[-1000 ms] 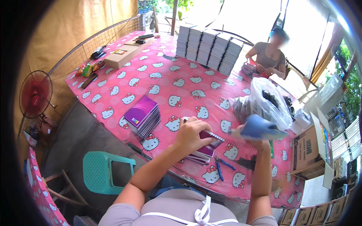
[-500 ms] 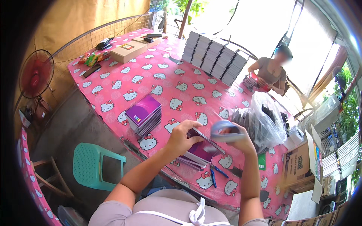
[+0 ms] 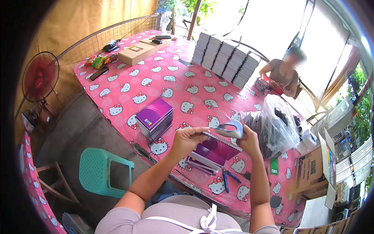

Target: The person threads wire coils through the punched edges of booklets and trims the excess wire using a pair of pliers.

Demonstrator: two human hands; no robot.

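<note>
Pinched at the left end of its coil edge, a purple spiral notebook is held by my left hand. It tilts above more purple notebooks lying at the near table edge. My right hand grips a grey-blue and white tool with a rounded loop; its exact kind is unclear. The tool sits just above the coil, and I cannot tell whether it touches. Blue-handled pliers lie on the cloth beside the notebooks. Left of my hands stands a neat stack of purple spiral notebooks.
The pink patterned tablecloth covers the table. Tall spiral-bound stacks stand at the back, near a person handling small items. A clear plastic bag and open carton are right; a green stool is left.
The looped tool has turned flatter and shifted slightly over the coil. The notebook in my left hand now shows more of its purple cover. The view has shifted slightly.
</note>
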